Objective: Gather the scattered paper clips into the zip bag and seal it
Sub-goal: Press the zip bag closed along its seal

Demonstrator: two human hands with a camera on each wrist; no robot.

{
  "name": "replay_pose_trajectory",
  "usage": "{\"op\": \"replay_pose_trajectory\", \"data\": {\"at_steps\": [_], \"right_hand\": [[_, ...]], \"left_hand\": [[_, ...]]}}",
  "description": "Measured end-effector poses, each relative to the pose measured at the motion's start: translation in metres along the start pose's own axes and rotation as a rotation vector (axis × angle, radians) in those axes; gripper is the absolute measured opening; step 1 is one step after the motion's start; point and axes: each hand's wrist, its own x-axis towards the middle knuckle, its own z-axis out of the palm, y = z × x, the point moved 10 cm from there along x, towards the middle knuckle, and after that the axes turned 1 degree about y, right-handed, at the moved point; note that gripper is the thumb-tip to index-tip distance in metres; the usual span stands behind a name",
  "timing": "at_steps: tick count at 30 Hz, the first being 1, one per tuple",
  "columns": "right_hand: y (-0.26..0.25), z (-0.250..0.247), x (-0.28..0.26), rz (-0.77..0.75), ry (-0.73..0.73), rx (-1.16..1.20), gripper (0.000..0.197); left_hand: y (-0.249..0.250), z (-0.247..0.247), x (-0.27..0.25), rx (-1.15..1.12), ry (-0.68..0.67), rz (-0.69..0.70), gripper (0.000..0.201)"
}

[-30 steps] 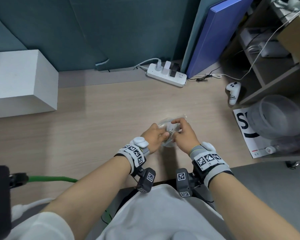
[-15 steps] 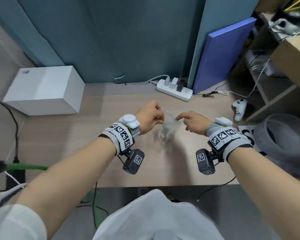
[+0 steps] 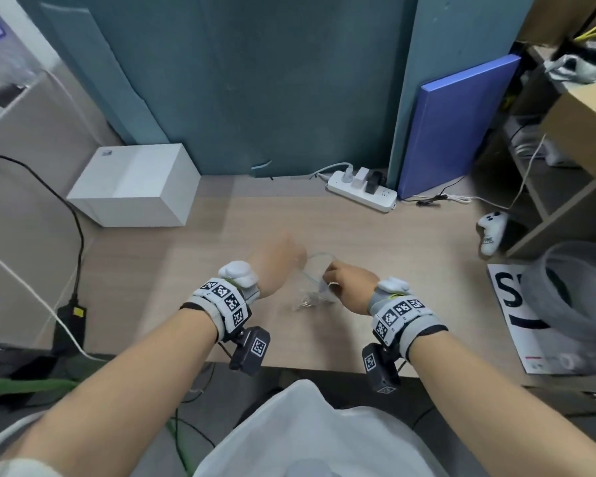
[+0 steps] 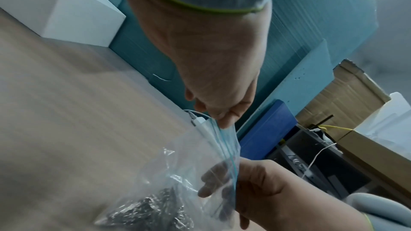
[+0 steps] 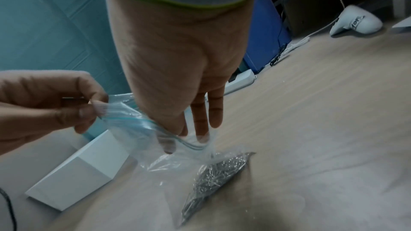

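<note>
The pale wood-grain desk (image 3: pixel 393 242) fills the middle of the head view, backed by a teal wall panel (image 3: pixel 255 80). A blue rigid board (image 3: pixel 461 125) leans upright against that panel at the far right corner of the desk. A white rectangular box (image 3: pixel 135 187) sits at the far left of the desk. A white power strip (image 3: pixel 362 192) with plugs in it lies along the back edge, just beside the foot of the blue board. A white handheld controller (image 3: pixel 491 232) lies at the right edge of the desk.

The clear plastic zip bag with a blue seal strip (image 4: pixel 184 173) hangs between the two hands over the middle of the desk, its lower end resting on the wood. The left hand (image 3: pixel 277 266) pinches one end of the bag's top edge between thumb and curled fingers, as the right wrist view shows (image 5: pixel 55 104). The right hand (image 3: pixel 350 282) grips the other end of the top edge, thumb and fingers closed on the plastic along the seal strip (image 5: pixel 177 94). From these views I cannot tell whether the strip is pressed closed along its length.

The silver metal paper clips (image 5: pixel 220 171) lie heaped together inside the bag at its bottom (image 4: pixel 151 212), against the desk surface.
</note>
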Motion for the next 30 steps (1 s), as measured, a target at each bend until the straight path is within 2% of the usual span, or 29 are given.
{"op": "replay_pose_trajectory", "data": {"at_steps": [3,7,10,16,22,26,28,30], "right_hand": [[0.001,0.014,0.000,0.060,-0.065,-0.078,0.014],[-0.001,0.019,0.000,0.112,-0.135,-0.124,0.015],[-0.003,0.017,-0.001,0.122,-0.183,-0.106,0.020],[-0.014,0.017,-0.005,0.060,-0.218,0.038,0.007],[-0.024,-0.026,-0.005,0.013,0.015,0.125,0.010],[-0.004,-0.079,-0.011,0.064,0.302,0.087,0.007],[0.007,-0.094,-0.014,0.100,0.353,0.056,0.006],[0.014,-0.102,-0.012,0.124,0.352,0.017,0.013]], "left_hand": [[-0.004,0.007,-0.014,0.020,-0.049,-0.061,0.012],[-0.001,0.008,-0.023,0.005,-0.058,-0.066,0.007],[-0.003,0.008,-0.021,0.040,-0.064,-0.081,0.011],[-0.002,0.004,-0.019,0.060,-0.037,-0.081,0.009],[-0.001,-0.006,-0.009,0.069,-0.064,-0.039,0.012],[-0.013,-0.028,-0.005,0.080,0.011,-0.054,0.021],[-0.011,-0.023,-0.005,0.147,-0.059,-0.012,0.027],[-0.014,-0.023,0.000,0.188,-0.084,-0.021,0.031]]}}
